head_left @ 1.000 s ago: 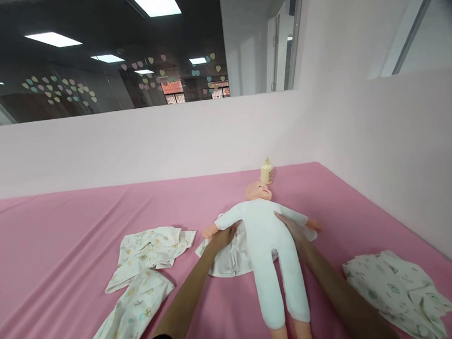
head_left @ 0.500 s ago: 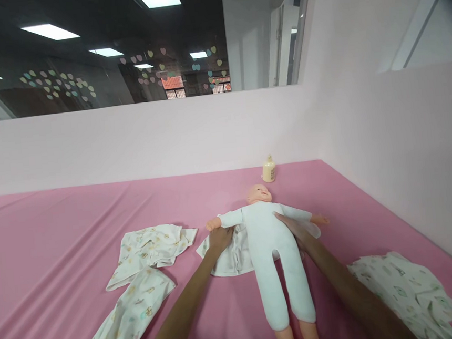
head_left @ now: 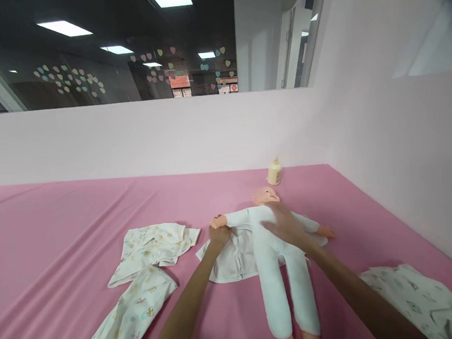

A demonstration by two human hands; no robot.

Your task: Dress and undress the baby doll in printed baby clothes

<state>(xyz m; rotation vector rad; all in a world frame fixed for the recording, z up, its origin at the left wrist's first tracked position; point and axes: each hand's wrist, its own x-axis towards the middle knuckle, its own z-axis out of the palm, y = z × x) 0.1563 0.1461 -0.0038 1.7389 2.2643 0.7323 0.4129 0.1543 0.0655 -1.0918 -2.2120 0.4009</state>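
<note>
My right hand point(head_left: 284, 226) is now sliding, open and flat, onto the doll point(head_left: 270, 250) at frame centre; my left hand point(head_left: 218, 235) is gripping its wrist.

doll point(head_left: 274, 249): what I've got here is a baby doll flat on its back on the pink bed, bald head pointing at the far wall, legs toward me, arms spread out to the sides
doll outfit: plain white one-piece, bare pinkish fists and feet poking out
white garment point(head_left: 233, 253): opened out flat under the doll's upper half, mostly showing on its left side from my view, rumpled at the edge
contact: both my hands are on it, can't really tell the grip
</note>
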